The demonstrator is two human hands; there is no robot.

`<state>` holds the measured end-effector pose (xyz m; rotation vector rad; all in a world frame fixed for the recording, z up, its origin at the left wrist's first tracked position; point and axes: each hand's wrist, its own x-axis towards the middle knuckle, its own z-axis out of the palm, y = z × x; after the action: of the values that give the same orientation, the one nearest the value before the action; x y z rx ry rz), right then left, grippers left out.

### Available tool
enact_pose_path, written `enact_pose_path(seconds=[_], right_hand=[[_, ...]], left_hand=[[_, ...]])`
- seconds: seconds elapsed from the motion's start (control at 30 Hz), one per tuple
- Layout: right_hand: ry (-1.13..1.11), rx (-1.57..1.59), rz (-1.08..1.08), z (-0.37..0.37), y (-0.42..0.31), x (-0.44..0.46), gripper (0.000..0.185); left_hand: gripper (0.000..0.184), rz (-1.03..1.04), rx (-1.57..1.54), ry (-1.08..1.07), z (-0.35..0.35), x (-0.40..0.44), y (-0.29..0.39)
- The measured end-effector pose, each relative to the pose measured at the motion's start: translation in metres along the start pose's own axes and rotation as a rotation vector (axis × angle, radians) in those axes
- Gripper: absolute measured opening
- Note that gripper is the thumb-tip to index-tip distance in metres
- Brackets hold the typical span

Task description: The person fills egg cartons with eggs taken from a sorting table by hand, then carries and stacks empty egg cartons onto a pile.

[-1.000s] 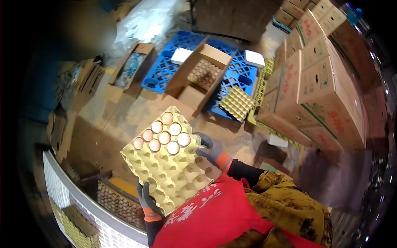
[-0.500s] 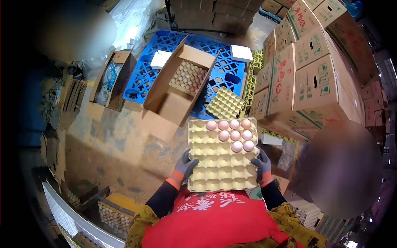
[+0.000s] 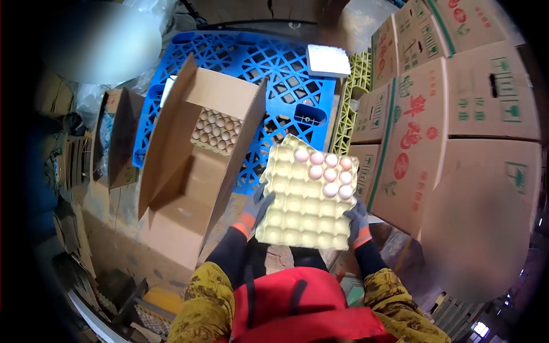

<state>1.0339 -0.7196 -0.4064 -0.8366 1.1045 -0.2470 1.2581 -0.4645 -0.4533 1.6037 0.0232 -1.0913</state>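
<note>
A yellowish pulp egg tray (image 3: 303,220) is held out in front of my body, with several pale pink eggs (image 3: 330,174) grouped in its far right part and bare cups elsewhere. Gloved in grey with an orange cuff, my left hand (image 3: 257,208) grips the tray's left edge. On the opposite edge, my right hand (image 3: 358,220) in a matching glove is closed on the rim. Both thumbs lie on the upper side; the fingers underneath are hidden. To the left stands an open cardboard box (image 3: 177,206) with a tray of eggs (image 3: 217,131) in its far end.
A blue plastic pallet (image 3: 280,40) lies beyond the box, bearing a white foam block (image 3: 327,60). Printed cartons (image 3: 412,126) are stacked at the right beside a yellow-green crate-like frame (image 3: 355,86). A narrow open carton (image 3: 123,137) stands at far left.
My view has moved nearer the pallet and cartons, and the open box now looks larger and further left. The held tray has tilted slightly and now covers most of the tray on the pallet.
</note>
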Motion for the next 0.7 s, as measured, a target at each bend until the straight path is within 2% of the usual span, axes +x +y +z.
enact_pose_path(seconds=[0.03,0.1,0.13,0.17,0.2,0.23,0.27,0.33,0.4,0.43,0.47,0.53,0.57,0.63,0.67,0.7], right_hand=[[-0.051,0.042,-0.014,0.010,-0.005,0.030,0.068],[-0.123,0.064,-0.039,0.019,-0.011,0.081,0.065],[-0.141,-0.020,-0.159,0.020,-0.005,0.107,0.063],[-0.148,-0.102,-0.280,0.021,0.000,0.134,0.061],[-0.158,-0.098,-0.298,0.012,0.008,0.169,0.059],[-0.134,-0.366,-0.438,0.001,0.018,0.200,0.056],[-0.143,-0.268,-0.400,0.005,0.020,0.219,0.054],[-0.151,-0.070,-0.328,0.012,0.025,0.259,0.050],[-0.157,-0.052,-0.342,0.015,0.034,0.295,0.052],[-0.158,-0.007,-0.288,0.023,0.037,0.304,0.053],[-0.160,0.043,-0.236,0.031,0.042,0.314,0.054],[-0.171,0.114,-0.192,0.030,0.068,0.352,0.060],[-0.130,0.106,-0.197,0.035,0.081,0.366,0.062],[-0.076,0.059,-0.197,0.047,0.111,0.387,0.063],[-0.062,0.019,-0.195,0.049,0.128,0.397,0.063],[0.041,-0.170,-0.149,0.047,0.145,0.405,0.064]], left_hand=[[0.057,0.131,-0.040,-0.042,-0.004,0.041,-0.004],[0.050,0.115,-0.237,-0.060,-0.012,0.112,-0.028],[0.048,-0.017,-0.399,-0.023,-0.014,0.145,-0.045],[0.045,0.143,-0.158,0.096,-0.011,0.180,-0.087],[0.043,0.270,0.099,0.255,-0.008,0.216,-0.129],[0.044,0.333,0.103,0.294,-0.002,0.248,-0.188],[0.045,0.395,0.107,0.334,0.006,0.276,-0.247],[0.050,0.204,0.559,0.354,0.025,0.282,-0.256],[0.055,-0.137,1.157,0.168,0.041,0.279,-0.237],[0.058,-0.192,1.257,0.097,0.046,0.272,-0.235],[0.060,-0.175,1.215,0.109,0.048,0.256,-0.238],[0.062,0.130,0.375,0.133,0.044,0.204,-0.269],[0.058,0.064,0.463,0.107,0.044,0.170,-0.260],[0.054,-0.161,0.336,0.070,0.042,0.103,-0.260],[0.054,-0.310,0.115,0.059,0.041,0.073,-0.274],[0.055,-0.365,0.109,0.099,0.041,0.048,-0.283]])
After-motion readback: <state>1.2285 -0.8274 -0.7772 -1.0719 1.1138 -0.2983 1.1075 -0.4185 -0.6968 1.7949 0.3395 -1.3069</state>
